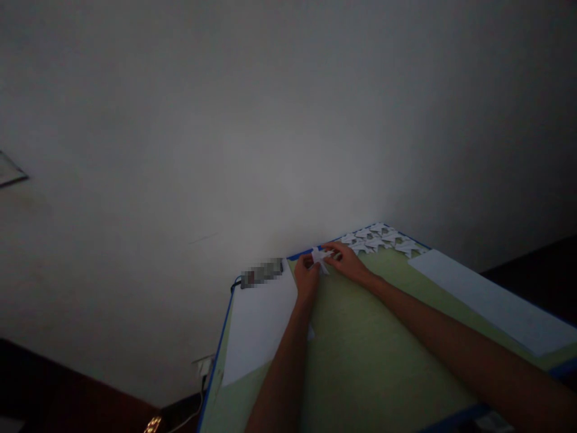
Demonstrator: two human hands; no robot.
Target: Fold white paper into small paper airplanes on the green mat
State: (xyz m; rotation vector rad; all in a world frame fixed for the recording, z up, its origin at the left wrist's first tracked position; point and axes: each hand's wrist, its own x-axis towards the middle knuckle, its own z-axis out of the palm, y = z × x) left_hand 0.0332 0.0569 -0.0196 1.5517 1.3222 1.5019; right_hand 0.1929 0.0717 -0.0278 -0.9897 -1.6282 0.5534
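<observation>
Table [360, 352], left edge: blue rim running from lower left up to the far corner, wall close beyond it.
Far edge, left part: long object, blurred out [262, 273], lying along the rim by the corner.
Far edge, middle: left hand [308, 272], thumb and fingers pinched together on a folded white paper [321, 257], which is near the blue rim and just above the green top or touching it; cannot tell which.
Right hand [343, 260]: fingertips closed on the right side of the same paper.
Between the forearms: broad stretch of green top, reaching to the near edge.
Far right corner: group of folded paper pieces [374, 239], pointed, set close together along the rim.
Right edge: long white paper stack or sheet [491, 300], near the rim; green strip between it and the right forearm.

Surface and room, left to right: framed item [11, 169], cut off, on the pale wall [270, 120]; shiny gold-coloured object [153, 424], low down; white plug [205, 367] with cord, beside the table; large white sheet [256, 328] on the left of the top, partly behind the left forearm; dark floor area [536, 270]. Light dim.
</observation>
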